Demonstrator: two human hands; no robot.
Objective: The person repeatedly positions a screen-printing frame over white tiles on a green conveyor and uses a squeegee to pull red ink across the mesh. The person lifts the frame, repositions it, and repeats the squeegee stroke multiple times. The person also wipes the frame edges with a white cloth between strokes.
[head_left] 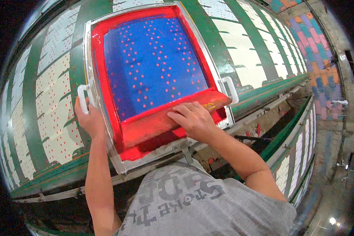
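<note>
A screen printing frame (216,67) with a metal rim lies on the long green table. Its blue mesh (153,59) carries red dots and is bordered by wet red ink. My left hand (91,120) is closed around the white handle (83,98) on the frame's left side. With my right hand (194,120) I grip the top of a wide red squeegee (153,126), which lies across the near end of the mesh. Another white handle (230,89) on the right side is untouched.
Left of the frame, cream fabric panels (55,114) bear red dots; to the right lie plain cream panels (247,59). A metal rail (259,112) runs along the table's near edge. A second table with panels (299,145) stands at right, with stacked coloured pieces (310,43) beyond.
</note>
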